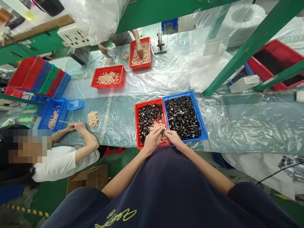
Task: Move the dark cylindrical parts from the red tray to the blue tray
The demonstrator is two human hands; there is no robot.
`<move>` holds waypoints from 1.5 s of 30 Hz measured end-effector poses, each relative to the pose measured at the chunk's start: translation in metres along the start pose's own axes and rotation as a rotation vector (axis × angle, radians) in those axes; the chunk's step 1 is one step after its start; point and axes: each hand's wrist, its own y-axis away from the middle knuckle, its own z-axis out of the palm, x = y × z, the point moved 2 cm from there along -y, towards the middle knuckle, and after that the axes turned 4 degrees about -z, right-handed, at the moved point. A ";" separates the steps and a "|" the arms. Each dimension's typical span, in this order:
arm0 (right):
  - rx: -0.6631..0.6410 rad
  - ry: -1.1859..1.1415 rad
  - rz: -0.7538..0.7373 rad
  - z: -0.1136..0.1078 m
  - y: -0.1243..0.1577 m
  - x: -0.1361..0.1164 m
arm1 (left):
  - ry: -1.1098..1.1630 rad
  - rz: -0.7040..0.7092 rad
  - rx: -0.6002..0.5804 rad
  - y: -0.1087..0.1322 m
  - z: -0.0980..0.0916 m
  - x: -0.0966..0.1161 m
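Note:
My left hand (152, 140) is closed in a pinch around a small black part (162, 131) with a shiny surface. Close beside it, the fingers of my right hand (174, 138) are pinched together at the part's other side; whatever they grip is too small to make out. Both hands are over the front of a red tray (137, 126), which contains black parts (149, 114) and a heap of small beige pieces (157, 124). Against its right side stands a blue tray (203, 131) filled with more black parts (182, 117).
At left, a co-worker's hands (77, 126) hold a thin stick near a beige pile (92, 119) and a blue bin (62, 104). Across the table, another person's hand (140, 50) reaches into a red tray (144, 67). A green post (247, 47) rises at right.

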 end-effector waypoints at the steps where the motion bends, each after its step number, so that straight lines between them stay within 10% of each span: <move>1: 0.007 -0.009 0.001 0.000 0.000 -0.001 | -0.026 0.006 -0.001 0.001 0.001 0.000; 15: 0.002 0.053 -0.042 -0.001 0.004 -0.007 | 0.002 -0.005 -0.108 0.003 0.005 0.000; 45: 0.010 0.961 -0.324 -0.006 0.027 -0.037 | 0.323 -0.312 -0.189 -0.009 -0.034 0.007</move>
